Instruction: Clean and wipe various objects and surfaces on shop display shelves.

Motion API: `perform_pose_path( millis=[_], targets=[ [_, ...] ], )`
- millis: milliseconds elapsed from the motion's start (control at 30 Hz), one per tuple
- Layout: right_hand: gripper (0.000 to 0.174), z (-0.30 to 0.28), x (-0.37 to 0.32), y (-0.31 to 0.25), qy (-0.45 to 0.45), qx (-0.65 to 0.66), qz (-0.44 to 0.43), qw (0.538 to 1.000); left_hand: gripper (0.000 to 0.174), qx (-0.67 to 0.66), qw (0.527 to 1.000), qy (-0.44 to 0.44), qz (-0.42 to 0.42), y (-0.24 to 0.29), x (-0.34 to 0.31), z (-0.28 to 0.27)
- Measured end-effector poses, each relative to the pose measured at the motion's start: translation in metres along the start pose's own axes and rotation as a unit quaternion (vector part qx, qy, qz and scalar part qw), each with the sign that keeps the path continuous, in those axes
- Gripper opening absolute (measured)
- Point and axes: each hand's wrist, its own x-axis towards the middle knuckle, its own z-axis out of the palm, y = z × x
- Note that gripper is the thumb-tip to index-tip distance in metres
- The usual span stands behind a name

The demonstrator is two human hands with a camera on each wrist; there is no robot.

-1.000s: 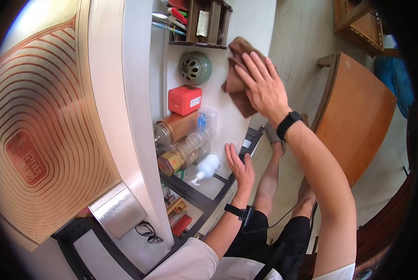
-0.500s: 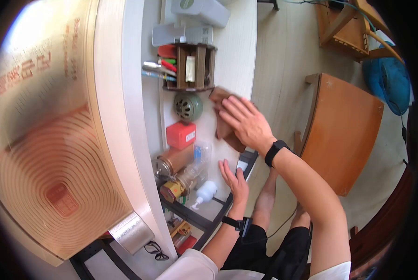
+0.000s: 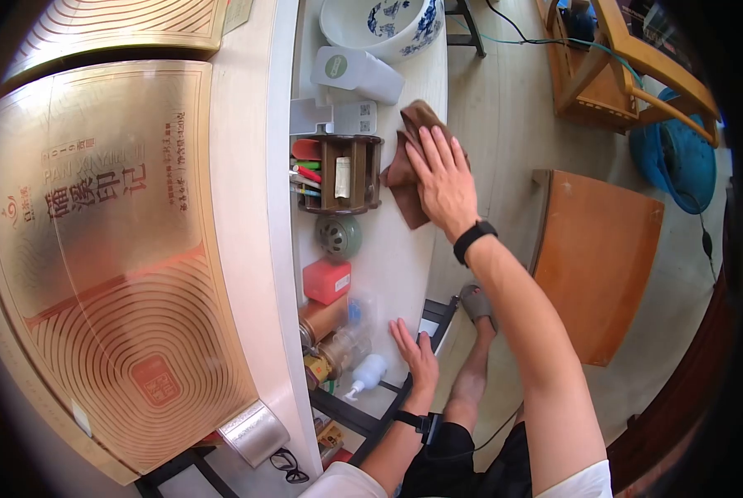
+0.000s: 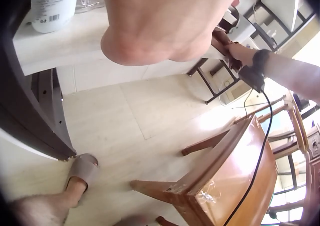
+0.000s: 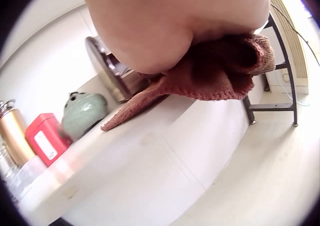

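My right hand (image 3: 448, 187) lies flat with straight fingers on a brown cloth (image 3: 408, 202), near the front edge of the white tabletop (image 3: 404, 270). In the right wrist view the cloth (image 5: 210, 83) bunches beneath the palm and hangs over the edge. A dark wooden desk organizer (image 3: 374, 170) with pens stands beside it. My left hand (image 3: 419, 363) rests its extended fingers at the tabletop's near end, close to a white pump bottle (image 3: 370, 371). Only the base of that hand (image 4: 155, 26) shows in the left wrist view.
Along the back stand a green ceramic pot (image 3: 338, 237), a red box (image 3: 326, 280) and clear containers. Farther off are a white container (image 3: 371, 79) and a blue-patterned bowl (image 3: 330, 29). Right of the table are a wooden stool (image 3: 599, 266) and a blue basin (image 3: 695, 183).
The right hand has slid the cloth along the tabletop edge, first toward the organizer, then past the pot beside it. The head view has shifted, bringing the bowl in. The left hand stays put.
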Motion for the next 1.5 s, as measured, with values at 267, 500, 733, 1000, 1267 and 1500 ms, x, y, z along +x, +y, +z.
perform_pose_path(
  millis=[267, 500, 733, 1000, 1267, 1500],
  targets=[
    [0.056, -0.006, -0.114, -0.044, -0.122, 0.076, -0.082, 0.986, 0.055, -0.149, 0.987, 0.059, 0.0, 0.017, 0.019, 0.004],
    [0.057, -0.021, -0.126, -0.045, -0.169, 0.277, -0.085, 0.942, 0.057, -0.097, 0.986, 0.026, 0.134, 0.066, 0.068, 0.009],
    [0.049, -0.04, -0.055, 0.022, -0.157, 0.577, 0.102, 0.795, 0.068, 0.066, 0.978, 0.029, 0.193, 0.098, 0.128, 0.037],
    [0.087, -0.054, 0.117, 0.091, -0.044, 0.513, 0.275, 0.812, 0.073, 0.164, 0.944, 0.039, 0.282, 0.145, 0.196, 0.056],
    [0.126, -0.039, 0.199, 0.085, -0.069, 0.634, 0.319, 0.701, 0.074, 0.174, 0.934, 0.06, 0.305, 0.147, 0.197, 0.058],
    [0.12, -0.032, 0.22, 0.084, -0.033, 0.662, 0.304, 0.684, 0.066, 0.178, 0.934, 0.066, 0.303, 0.15, 0.196, 0.057]
  ],
)
